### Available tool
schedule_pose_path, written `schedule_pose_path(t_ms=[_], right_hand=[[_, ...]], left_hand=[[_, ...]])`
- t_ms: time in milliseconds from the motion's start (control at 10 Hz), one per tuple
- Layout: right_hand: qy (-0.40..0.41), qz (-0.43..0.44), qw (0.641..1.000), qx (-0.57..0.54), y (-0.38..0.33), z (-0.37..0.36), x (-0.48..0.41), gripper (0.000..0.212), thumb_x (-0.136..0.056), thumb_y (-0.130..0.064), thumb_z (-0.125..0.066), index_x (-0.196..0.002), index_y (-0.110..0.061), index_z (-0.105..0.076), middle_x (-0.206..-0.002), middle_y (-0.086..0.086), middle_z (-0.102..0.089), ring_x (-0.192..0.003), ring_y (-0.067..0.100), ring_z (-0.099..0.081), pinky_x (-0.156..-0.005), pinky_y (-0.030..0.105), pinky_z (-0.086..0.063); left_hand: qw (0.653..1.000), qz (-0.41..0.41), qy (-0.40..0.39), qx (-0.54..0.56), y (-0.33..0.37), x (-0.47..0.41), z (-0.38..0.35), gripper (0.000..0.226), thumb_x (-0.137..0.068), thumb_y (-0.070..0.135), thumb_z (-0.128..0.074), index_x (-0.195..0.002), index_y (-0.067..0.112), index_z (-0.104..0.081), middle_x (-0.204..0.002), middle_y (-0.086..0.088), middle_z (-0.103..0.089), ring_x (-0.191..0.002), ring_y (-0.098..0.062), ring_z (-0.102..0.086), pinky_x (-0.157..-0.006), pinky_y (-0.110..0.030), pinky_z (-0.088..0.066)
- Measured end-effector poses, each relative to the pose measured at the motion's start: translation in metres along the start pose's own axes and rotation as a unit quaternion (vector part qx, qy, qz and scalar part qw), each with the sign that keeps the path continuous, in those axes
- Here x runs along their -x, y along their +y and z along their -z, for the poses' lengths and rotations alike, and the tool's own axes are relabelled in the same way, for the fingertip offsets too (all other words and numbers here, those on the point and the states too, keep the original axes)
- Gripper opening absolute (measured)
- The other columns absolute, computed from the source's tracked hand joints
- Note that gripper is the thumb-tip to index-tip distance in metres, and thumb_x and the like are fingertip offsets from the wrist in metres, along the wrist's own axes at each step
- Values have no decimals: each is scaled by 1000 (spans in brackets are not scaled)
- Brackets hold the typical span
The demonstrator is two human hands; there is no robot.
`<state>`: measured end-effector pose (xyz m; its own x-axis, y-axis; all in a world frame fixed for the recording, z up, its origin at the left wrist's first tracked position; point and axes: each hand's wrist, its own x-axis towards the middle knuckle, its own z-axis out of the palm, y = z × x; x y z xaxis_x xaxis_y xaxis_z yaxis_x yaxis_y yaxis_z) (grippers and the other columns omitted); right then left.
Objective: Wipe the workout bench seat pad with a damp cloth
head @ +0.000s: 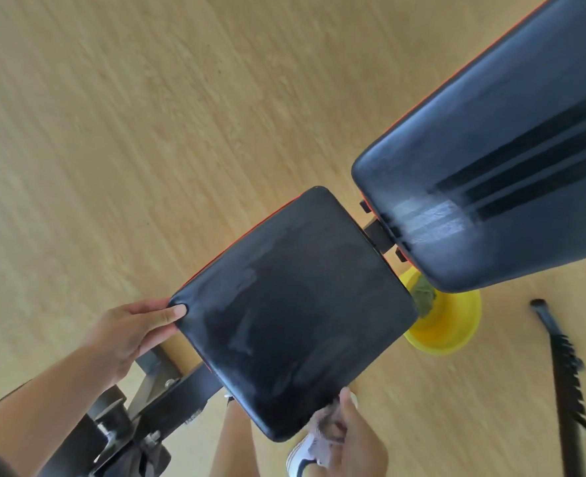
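Left hand (131, 333) grips the seat pad's (295, 311) left corner, thumb on top. Right hand (355, 442) is closed on the cloth (322, 430), bunched at the pad's near edge. Pad surface shows damp streaks.

Black padded vinyl seat pad (295, 311), smeared with dull grey streaks, a thin orange trim showing along its edge. The long black backrest pad (491, 166) carries darker parallel stripes and a pale whitish patch. Pale tan wood-grain floor (112, 132) all around. Bright yellow plastic bowl (450, 325) holding an olive-green rag (424, 297). White-and-grey crumpled cloth (322, 428).
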<state>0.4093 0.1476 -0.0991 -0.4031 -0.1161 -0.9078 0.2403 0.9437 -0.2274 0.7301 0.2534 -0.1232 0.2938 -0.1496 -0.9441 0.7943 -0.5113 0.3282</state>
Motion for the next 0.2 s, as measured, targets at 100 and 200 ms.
schedule_pose_path(t_ms=[100,200], right_hand=[[32,158,981,105,-5,6,5,10,-88,-13,-80,-96,-17,-84,-96,-7,-81,-99,21,-74,-101,37,-54],[-8,144,968,207,17,18,8,14,-78,-21,-89,-75,-34,-83,-75,-22,-79,-104,21,-68,-89,21,-48]], left_hand=[[1000,-8,-6,-21,2,2,-3,50,-58,14,-87,-105,4,-76,-97,-13,-84,-80,-17,-82,-78,-27,-62],[999,-22,-4,-36,0,6,-2,54,-59,22,-89,-109,7,-75,-98,-11,-84,-86,-20,-82,-86,-31,-63]])
